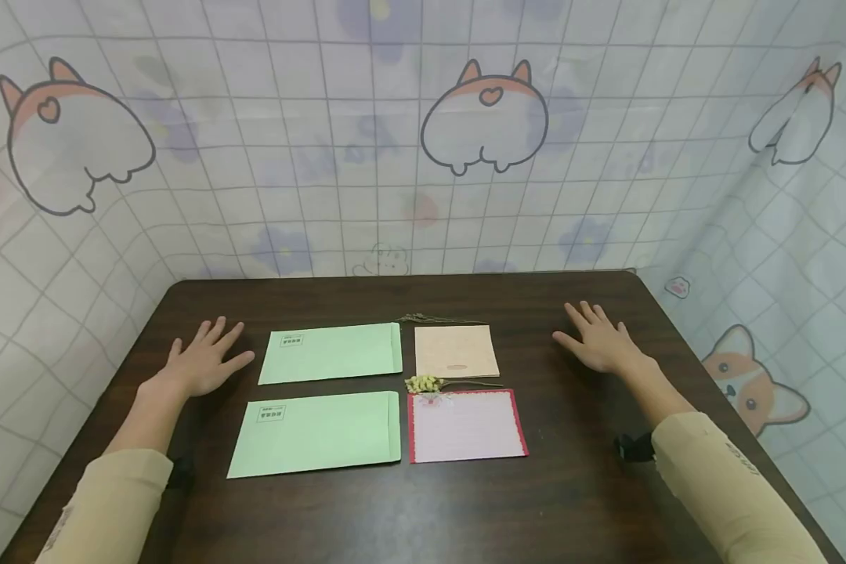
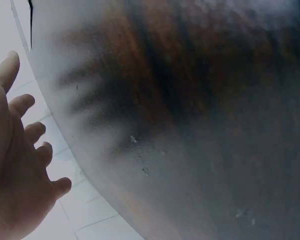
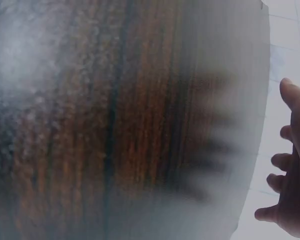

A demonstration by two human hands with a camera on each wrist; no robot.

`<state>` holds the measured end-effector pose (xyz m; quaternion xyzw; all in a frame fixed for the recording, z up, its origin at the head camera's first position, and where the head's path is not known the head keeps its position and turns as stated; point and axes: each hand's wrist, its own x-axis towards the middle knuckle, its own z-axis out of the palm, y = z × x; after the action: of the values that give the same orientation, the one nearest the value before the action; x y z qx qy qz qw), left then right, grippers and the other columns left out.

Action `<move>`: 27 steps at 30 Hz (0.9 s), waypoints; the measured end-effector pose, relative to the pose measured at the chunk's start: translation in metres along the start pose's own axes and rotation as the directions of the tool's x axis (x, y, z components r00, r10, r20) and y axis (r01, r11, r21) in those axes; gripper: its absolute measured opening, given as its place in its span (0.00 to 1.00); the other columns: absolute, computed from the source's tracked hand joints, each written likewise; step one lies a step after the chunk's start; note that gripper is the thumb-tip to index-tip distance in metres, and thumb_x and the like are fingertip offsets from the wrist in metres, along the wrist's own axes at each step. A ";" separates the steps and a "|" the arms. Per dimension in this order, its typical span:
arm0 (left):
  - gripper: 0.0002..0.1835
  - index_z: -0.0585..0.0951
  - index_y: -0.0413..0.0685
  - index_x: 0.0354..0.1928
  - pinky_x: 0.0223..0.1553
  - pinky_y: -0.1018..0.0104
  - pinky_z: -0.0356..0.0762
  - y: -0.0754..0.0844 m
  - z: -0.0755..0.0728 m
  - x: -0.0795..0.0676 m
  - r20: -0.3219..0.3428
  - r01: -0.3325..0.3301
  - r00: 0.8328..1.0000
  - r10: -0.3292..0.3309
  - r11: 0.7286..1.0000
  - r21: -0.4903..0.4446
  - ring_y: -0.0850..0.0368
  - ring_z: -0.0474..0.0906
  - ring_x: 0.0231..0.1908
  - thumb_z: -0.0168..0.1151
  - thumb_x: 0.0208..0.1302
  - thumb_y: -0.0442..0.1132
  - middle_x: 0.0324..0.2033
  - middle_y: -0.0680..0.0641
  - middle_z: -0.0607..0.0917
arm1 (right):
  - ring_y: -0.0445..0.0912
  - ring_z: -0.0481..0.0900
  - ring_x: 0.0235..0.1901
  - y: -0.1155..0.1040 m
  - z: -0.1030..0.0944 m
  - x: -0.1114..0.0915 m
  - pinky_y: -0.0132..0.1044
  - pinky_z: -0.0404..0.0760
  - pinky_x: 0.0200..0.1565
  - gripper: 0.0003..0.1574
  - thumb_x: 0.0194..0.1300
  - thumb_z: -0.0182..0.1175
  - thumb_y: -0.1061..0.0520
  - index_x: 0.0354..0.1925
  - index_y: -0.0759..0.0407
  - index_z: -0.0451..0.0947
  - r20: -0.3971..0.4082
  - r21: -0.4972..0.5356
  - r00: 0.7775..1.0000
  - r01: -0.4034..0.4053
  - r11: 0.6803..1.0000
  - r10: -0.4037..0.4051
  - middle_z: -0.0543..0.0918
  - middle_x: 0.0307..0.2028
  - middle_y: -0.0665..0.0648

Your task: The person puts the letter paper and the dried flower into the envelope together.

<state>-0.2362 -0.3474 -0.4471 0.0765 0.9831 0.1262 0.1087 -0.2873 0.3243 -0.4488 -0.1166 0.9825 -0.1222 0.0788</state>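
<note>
My left hand (image 1: 200, 364) is at the table's left side, fingers spread, with nothing held. Just right of it lie two pale green envelopes, the far envelope (image 1: 331, 356) and the near envelope (image 1: 317, 435), flaps to the right. On the right side my right hand (image 1: 599, 343) is spread too, holding nothing. Nearest to it are a plain tan card or small envelope (image 1: 456, 351) and a pink lined card (image 1: 468, 427) with a red border. A dried flower sprig (image 1: 424, 384) with a pale yellow-green head lies between those two. Both wrist views show the fingers apart, away from any object.
Behind the tan piece, another thin dried sprig (image 1: 430, 319) lies on the dark wooden table (image 1: 465, 517). White grid-patterned cloth (image 1: 310, 157) with cartoon corgis hangs at the back and both sides. A black strap (image 1: 634, 448) is at my right wrist.
</note>
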 end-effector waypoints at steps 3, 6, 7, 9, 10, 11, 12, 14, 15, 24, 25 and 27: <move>0.47 0.50 0.37 0.81 0.65 0.20 0.30 0.001 -0.002 -0.001 -0.003 0.007 1.000 -0.007 1.000 -0.002 0.24 0.35 0.75 0.42 0.78 0.67 0.77 0.25 0.43 | 0.73 0.42 0.75 -0.001 0.002 -0.001 0.79 0.44 0.65 0.51 0.80 0.44 0.32 0.80 0.67 0.50 -0.015 -0.003 1.000 0.011 1.000 -0.011 0.45 0.77 0.78; 0.46 0.52 0.38 0.80 0.64 0.19 0.33 0.003 -0.003 -0.002 -0.003 0.019 1.000 -0.019 1.000 0.002 0.22 0.37 0.74 0.42 0.78 0.67 0.76 0.24 0.45 | 0.73 0.49 0.74 -0.003 0.003 -0.001 0.77 0.51 0.65 0.46 0.81 0.46 0.36 0.76 0.71 0.58 -0.044 -0.019 0.998 0.032 0.999 -0.033 0.51 0.75 0.78; 0.46 0.53 0.38 0.80 0.64 0.19 0.34 0.003 -0.003 -0.002 -0.008 0.023 1.000 -0.023 1.000 0.002 0.22 0.39 0.74 0.42 0.78 0.67 0.76 0.24 0.46 | 0.73 0.52 0.73 -0.003 0.003 -0.001 0.77 0.55 0.64 0.44 0.81 0.47 0.38 0.74 0.72 0.62 -0.059 -0.023 0.997 0.044 0.999 -0.045 0.54 0.74 0.79; 0.45 0.55 0.38 0.79 0.63 0.19 0.38 0.005 -0.003 -0.001 -0.018 0.028 0.999 -0.028 1.000 0.007 0.21 0.43 0.73 0.42 0.78 0.67 0.75 0.23 0.48 | 0.73 0.59 0.70 -0.004 0.004 -0.001 0.74 0.61 0.62 0.38 0.81 0.50 0.42 0.69 0.73 0.68 -0.094 -0.019 0.993 0.064 0.998 -0.066 0.61 0.71 0.79; 0.45 0.57 0.37 0.79 0.62 0.18 0.40 0.007 -0.004 -0.001 -0.026 0.028 0.999 -0.028 1.000 0.009 0.20 0.45 0.72 0.42 0.78 0.67 0.75 0.22 0.49 | 0.73 0.62 0.68 -0.004 0.004 -0.001 0.73 0.64 0.61 0.36 0.81 0.52 0.44 0.67 0.73 0.71 -0.110 -0.013 0.991 0.073 0.997 -0.074 0.64 0.69 0.79; 0.44 0.58 0.37 0.78 0.61 0.18 0.42 0.008 -0.004 -0.001 -0.035 0.027 0.999 -0.027 1.000 0.008 0.19 0.47 0.71 0.42 0.78 0.67 0.74 0.22 0.51 | 0.73 0.65 0.67 -0.004 0.005 -0.001 0.72 0.66 0.61 0.33 0.80 0.53 0.46 0.65 0.73 0.73 -0.130 -0.003 0.988 0.082 0.997 -0.082 0.67 0.67 0.78; 0.44 0.60 0.36 0.77 0.60 0.18 0.44 0.009 -0.003 0.000 -0.044 0.025 0.999 -0.025 1.000 0.009 0.19 0.49 0.70 0.43 0.78 0.67 0.73 0.21 0.53 | 0.72 0.67 0.65 -0.004 0.006 -0.001 0.70 0.67 0.61 0.30 0.80 0.54 0.47 0.63 0.73 0.75 -0.146 0.008 0.985 0.093 0.996 -0.091 0.70 0.65 0.78; 0.43 0.62 0.35 0.76 0.58 0.18 0.47 0.012 -0.003 0.000 -0.058 0.018 0.998 -0.018 1.000 0.008 0.18 0.52 0.68 0.44 0.78 0.66 0.71 0.20 0.55 | 0.71 0.70 0.63 -0.005 0.007 -0.001 0.68 0.69 0.61 0.26 0.79 0.55 0.51 0.60 0.72 0.77 -0.175 0.036 0.979 0.110 0.993 -0.102 0.74 0.62 0.76; 0.43 0.63 0.34 0.75 0.58 0.18 0.48 0.013 -0.003 0.000 -0.065 0.012 0.998 -0.011 1.000 0.007 0.18 0.53 0.67 0.44 0.78 0.65 0.70 0.20 0.57 | 0.71 0.72 0.62 -0.006 0.007 -0.002 0.67 0.69 0.61 0.24 0.79 0.56 0.52 0.58 0.72 0.78 -0.189 0.048 0.976 0.120 0.992 -0.109 0.76 0.60 0.76; 0.39 0.68 0.36 0.73 0.56 0.20 0.52 0.029 -0.001 0.002 -0.121 -0.053 0.991 0.052 0.999 -0.008 0.21 0.56 0.67 0.45 0.79 0.63 0.68 0.23 0.61 | 0.66 0.79 0.54 -0.014 0.011 -0.005 0.63 0.75 0.56 0.16 0.76 0.58 0.57 0.51 0.70 0.82 -0.261 0.124 0.953 0.189 0.974 -0.151 0.83 0.51 0.70; 0.39 0.68 0.36 0.73 0.57 0.20 0.52 0.031 -0.001 0.003 -0.127 -0.060 0.990 0.058 0.998 -0.008 0.21 0.56 0.67 0.45 0.79 0.63 0.68 0.23 0.61 | 0.66 0.80 0.53 -0.015 0.012 -0.005 0.63 0.75 0.55 0.16 0.76 0.59 0.57 0.51 0.69 0.82 -0.268 0.130 0.951 0.195 0.972 -0.155 0.84 0.50 0.70; 0.38 0.69 0.37 0.73 0.57 0.21 0.53 0.036 -0.001 0.003 -0.137 -0.075 0.988 0.073 0.997 -0.009 0.22 0.57 0.67 0.45 0.79 0.63 0.68 0.24 0.62 | 0.64 0.81 0.51 -0.018 0.013 -0.005 0.62 0.76 0.54 0.15 0.76 0.59 0.58 0.50 0.69 0.83 -0.280 0.147 0.946 0.209 0.967 -0.162 0.84 0.49 0.69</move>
<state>-0.2347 -0.3124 -0.4373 0.1034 0.9838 0.1419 0.0371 -0.2759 0.3055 -0.4563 -0.1840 0.9541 -0.2295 -0.0557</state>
